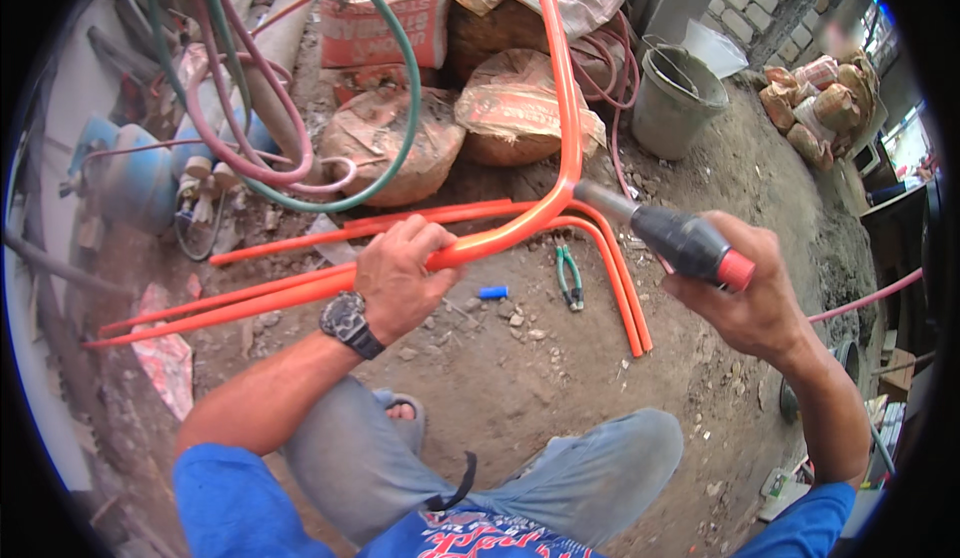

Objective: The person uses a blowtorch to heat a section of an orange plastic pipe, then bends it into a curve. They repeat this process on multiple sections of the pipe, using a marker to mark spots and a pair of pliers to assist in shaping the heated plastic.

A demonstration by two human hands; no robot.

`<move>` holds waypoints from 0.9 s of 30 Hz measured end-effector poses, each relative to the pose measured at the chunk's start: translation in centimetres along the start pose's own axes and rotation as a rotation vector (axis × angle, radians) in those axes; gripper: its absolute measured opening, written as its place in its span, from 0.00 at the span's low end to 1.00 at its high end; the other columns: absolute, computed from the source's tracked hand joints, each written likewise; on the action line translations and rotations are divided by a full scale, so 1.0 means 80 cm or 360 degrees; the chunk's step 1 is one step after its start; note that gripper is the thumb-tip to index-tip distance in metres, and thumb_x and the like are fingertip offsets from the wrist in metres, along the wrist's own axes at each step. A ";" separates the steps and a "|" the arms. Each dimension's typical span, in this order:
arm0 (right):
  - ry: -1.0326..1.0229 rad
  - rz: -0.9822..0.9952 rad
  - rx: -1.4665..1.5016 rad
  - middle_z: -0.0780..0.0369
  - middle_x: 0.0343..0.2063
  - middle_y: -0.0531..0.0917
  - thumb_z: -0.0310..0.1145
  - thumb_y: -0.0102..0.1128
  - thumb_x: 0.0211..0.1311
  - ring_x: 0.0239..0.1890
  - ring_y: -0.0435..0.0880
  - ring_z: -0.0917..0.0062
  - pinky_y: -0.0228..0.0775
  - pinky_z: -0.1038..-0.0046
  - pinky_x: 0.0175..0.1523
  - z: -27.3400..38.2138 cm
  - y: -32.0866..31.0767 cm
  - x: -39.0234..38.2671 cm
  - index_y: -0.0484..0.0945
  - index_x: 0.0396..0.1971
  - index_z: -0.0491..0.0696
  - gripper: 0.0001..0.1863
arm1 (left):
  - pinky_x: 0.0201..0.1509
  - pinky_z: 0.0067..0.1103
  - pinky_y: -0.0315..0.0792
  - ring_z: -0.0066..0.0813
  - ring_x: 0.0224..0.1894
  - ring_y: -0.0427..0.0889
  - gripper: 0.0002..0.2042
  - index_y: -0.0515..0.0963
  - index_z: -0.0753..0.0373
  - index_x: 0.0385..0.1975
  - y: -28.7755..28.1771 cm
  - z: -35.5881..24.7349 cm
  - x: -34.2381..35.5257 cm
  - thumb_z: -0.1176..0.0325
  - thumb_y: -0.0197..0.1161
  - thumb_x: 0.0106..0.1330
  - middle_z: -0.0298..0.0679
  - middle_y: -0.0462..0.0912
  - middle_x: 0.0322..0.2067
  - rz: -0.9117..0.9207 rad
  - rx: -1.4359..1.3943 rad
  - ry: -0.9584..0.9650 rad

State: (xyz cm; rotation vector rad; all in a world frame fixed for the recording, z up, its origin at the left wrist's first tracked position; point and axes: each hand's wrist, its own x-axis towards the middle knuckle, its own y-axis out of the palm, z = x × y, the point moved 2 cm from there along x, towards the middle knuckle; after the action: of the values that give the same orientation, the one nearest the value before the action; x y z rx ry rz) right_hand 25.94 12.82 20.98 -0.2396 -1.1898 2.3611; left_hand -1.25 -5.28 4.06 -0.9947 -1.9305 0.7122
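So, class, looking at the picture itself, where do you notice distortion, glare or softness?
Head view: black rounded borders, with the pale panel at far left bowed by the fisheye; head view: a pale sheen along the bent orange pipe; head view: washed-out bright background at far right; head view: the pliers look fairly clear, the dark hose at left softer.

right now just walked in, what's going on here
A person's left hand grips an orange pipe that curves upward beyond it. The right hand holds a black tool, its metal nozzle pointed at the bend; whether they touch is hard to tell. Below, more bent orange pipes lie on the dirt ground, near green-handled pliers and a small blue piece.
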 end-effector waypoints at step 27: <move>0.0458 -0.0719 0.1378 0.68 0.34 0.80 0.30 0.74 0.65 0.35 0.78 0.86 0.73 0.79 0.41 -0.036 0.166 -0.079 0.77 0.48 0.44 0.17 | 0.40 0.34 0.75 0.40 0.37 0.84 0.18 0.82 0.61 0.38 0.000 0.006 0.015 0.67 0.83 0.51 0.39 0.82 0.33 -0.0103 0.0063 0.0027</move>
State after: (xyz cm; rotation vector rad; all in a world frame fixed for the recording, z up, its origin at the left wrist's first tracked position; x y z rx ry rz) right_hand 27.96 5.08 8.34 -0.0032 -0.0189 2.1099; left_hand -2.06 -4.28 4.35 -0.9075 -1.9175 0.7003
